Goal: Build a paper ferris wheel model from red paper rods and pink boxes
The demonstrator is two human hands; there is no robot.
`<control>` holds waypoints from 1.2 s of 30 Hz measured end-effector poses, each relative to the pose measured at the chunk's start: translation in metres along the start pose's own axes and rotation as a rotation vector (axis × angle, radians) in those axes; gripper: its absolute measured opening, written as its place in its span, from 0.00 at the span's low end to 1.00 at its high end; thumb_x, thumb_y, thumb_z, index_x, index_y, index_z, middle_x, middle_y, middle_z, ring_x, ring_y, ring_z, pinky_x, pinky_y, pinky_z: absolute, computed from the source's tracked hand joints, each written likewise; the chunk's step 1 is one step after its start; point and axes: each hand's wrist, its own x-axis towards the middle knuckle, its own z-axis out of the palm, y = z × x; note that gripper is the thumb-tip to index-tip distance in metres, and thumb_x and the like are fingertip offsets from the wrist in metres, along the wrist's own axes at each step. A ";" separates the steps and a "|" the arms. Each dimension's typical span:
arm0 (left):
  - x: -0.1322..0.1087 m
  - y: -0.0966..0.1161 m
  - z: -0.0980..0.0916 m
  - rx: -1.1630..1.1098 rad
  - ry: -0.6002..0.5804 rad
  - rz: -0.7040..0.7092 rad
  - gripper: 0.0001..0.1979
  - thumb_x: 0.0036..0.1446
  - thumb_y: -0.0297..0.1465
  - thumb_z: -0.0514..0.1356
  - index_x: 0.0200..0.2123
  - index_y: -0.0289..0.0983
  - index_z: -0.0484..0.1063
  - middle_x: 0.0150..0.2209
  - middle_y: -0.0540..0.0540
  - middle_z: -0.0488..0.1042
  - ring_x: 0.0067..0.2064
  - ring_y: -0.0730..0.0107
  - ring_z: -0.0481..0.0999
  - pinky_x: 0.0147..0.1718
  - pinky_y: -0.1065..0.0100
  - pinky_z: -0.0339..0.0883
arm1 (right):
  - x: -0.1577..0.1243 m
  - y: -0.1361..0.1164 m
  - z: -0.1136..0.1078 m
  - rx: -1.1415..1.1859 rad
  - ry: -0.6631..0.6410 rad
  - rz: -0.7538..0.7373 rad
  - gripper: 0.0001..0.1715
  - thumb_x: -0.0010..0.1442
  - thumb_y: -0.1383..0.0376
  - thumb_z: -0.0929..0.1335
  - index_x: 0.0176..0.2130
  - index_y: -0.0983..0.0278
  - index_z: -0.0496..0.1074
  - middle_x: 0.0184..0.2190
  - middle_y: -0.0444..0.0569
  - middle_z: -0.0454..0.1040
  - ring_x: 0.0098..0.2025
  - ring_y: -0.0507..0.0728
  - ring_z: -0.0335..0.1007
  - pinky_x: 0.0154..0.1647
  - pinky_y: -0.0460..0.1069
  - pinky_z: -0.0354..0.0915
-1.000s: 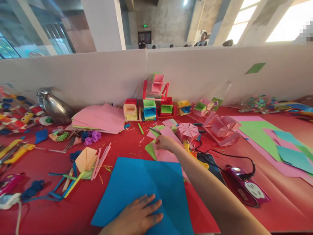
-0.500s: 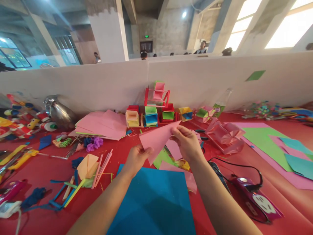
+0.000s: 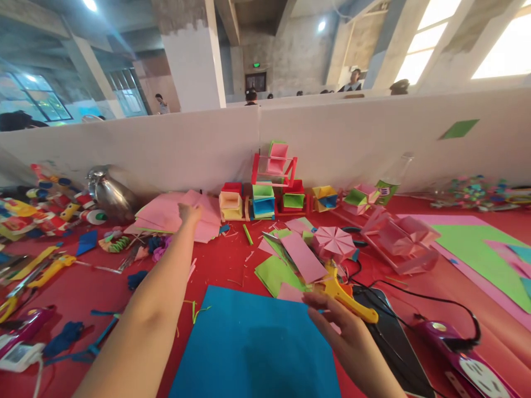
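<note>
My left hand (image 3: 189, 213) reaches out over a stack of pink paper (image 3: 160, 213) at the back left; its fingers look stretched and apart, resting on or just above the sheets. My right hand (image 3: 342, 331) is open with bent fingers at the right edge of a blue sheet (image 3: 253, 331), with nothing seen in it. Just beyond its fingertips lies a yellow glue gun (image 3: 348, 298). Pink strips (image 3: 305, 257), green paper scraps (image 3: 277, 275) and a pink folded paper piece (image 3: 334, 243) lie behind the blue sheet.
Small coloured paper boxes (image 3: 263, 202) stand along a white partition (image 3: 186, 143). A steel jug (image 3: 110, 193) stands behind the pink stack. On the right are a black phone-like slab (image 3: 398, 337), a purple power strip (image 3: 468, 354) with a black cord, and a pink paper frame (image 3: 402, 243).
The pink sheet both hands held is no longer in them. My left hand has gone forward left to the pink stack; my right hand has come back lower, uncovering the glue gun.
</note>
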 end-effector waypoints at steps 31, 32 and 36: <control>-0.289 -0.025 -0.073 0.181 -0.502 1.002 0.26 0.56 0.26 0.55 0.58 0.43 0.57 0.62 0.45 0.55 0.65 0.51 0.44 0.58 0.44 0.45 | -0.080 0.008 0.027 0.322 0.424 0.119 0.14 0.60 0.58 0.63 0.44 0.62 0.66 0.34 0.48 0.74 0.35 0.55 0.71 0.35 0.48 0.69; -0.283 -0.023 -0.073 0.154 -0.485 1.026 0.23 0.57 0.24 0.53 0.56 0.44 0.60 0.59 0.48 0.62 0.64 0.54 0.49 0.58 0.45 0.45 | -0.080 0.009 0.028 0.265 0.437 0.073 0.17 0.60 0.58 0.63 0.47 0.62 0.65 0.35 0.49 0.74 0.35 0.55 0.71 0.35 0.49 0.70; -0.276 -0.020 -0.074 0.218 -0.491 1.021 0.24 0.54 0.16 0.47 0.51 0.40 0.67 0.51 0.50 0.72 0.59 0.57 0.62 0.58 0.46 0.48 | -0.076 0.015 0.029 -0.321 0.544 -0.334 0.42 0.51 0.54 0.70 0.60 0.62 0.54 0.52 0.59 0.66 0.52 0.66 0.63 0.50 0.61 0.62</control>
